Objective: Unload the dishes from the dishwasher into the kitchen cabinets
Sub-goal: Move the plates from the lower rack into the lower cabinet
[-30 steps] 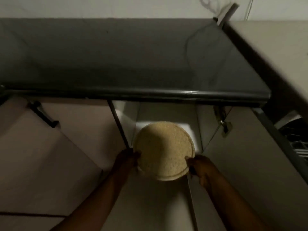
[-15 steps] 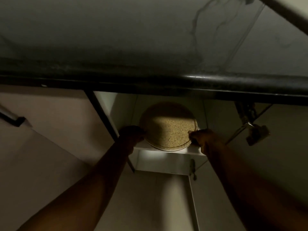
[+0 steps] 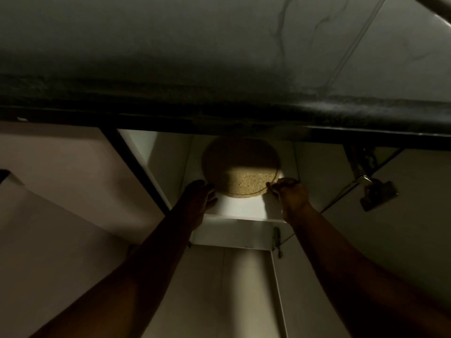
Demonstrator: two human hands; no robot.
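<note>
One round speckled plate (image 3: pixel 246 181) lying flat on the white cabinet shelf (image 3: pixel 240 207), under the dark countertop edge (image 3: pixel 219 111). Two hands at its rim: left hand (image 3: pixel 199 198) with fingers straight, touching the left edge; right hand (image 3: pixel 290 191) pinching the right edge.

plates: 1 (image 3: pixel 244 176), maybe stacked | hands: 2 (image 3: pixel 199 198) (image 3: pixel 290 193) | shelves: 1 (image 3: pixel 240 208)

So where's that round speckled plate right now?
In the head view, the speckled plate lies on the white cabinet shelf, under the dark countertop edge, between both hands.
</note>
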